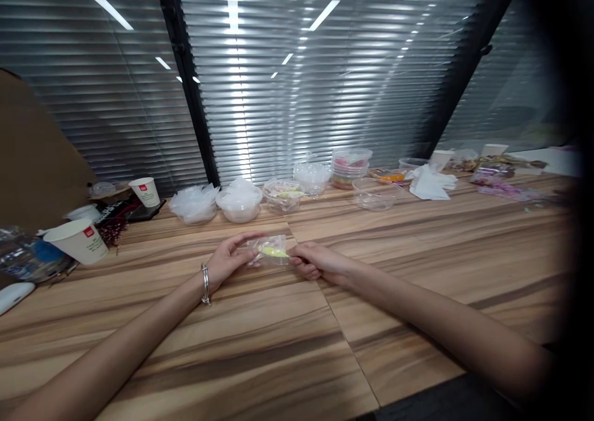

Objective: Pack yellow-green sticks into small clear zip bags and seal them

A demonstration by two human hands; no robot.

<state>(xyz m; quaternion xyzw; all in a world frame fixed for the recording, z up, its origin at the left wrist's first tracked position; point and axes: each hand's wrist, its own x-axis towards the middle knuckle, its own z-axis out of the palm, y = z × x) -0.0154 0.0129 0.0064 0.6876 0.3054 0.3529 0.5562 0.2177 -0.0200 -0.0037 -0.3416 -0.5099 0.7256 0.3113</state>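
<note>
A small clear plastic bag (279,243) lies low over the table in front of me, with a thin yellow-green piece (273,252) showing in it. My left hand (231,256), a silver bangle at its wrist, holds the bag's left end between thumb and fingers. At the right edge, my right hand (314,260) is closed in a pinch, right where the yellow-green piece's tip reaches. Whether those fingertips grip only the film or the piece as well is too small to tell.
Behind the hands stand plastic-wrapped bowls (240,201), a clear tub (282,196), stacked containers (349,168) and an open clear container (377,194). White tissue (430,182) and pink packets (505,189) lie right. Paper cups (78,241) and a phone (145,210) are left. Blinds close off the back.
</note>
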